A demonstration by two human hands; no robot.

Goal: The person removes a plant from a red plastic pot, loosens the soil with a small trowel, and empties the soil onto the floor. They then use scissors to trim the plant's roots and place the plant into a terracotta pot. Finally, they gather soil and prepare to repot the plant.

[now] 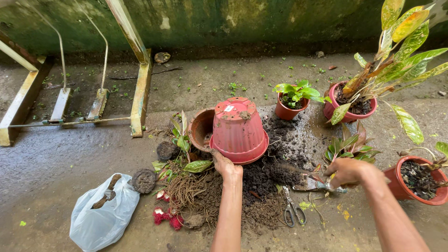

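A red plastic pot (239,128) stands upside down on a pile of dark soil (275,161). My left hand (226,165) rests on its lower rim at the near left, fingers curled on the edge. My right hand (346,171) grips the handle of a small trowel (311,184) whose blade lies in the soil. A brown pot (200,127) lies on its side just left of the red one. Uprooted plants with bare roots (182,184) lie to the left of my left arm.
Scissors (292,211) lie on the ground between my arms. Potted plants stand at the right: a small green one (292,100), a tall variegated one (357,102), another pot (420,179). A white plastic bag (100,214) lies front left; a metal frame (140,79) stands behind.
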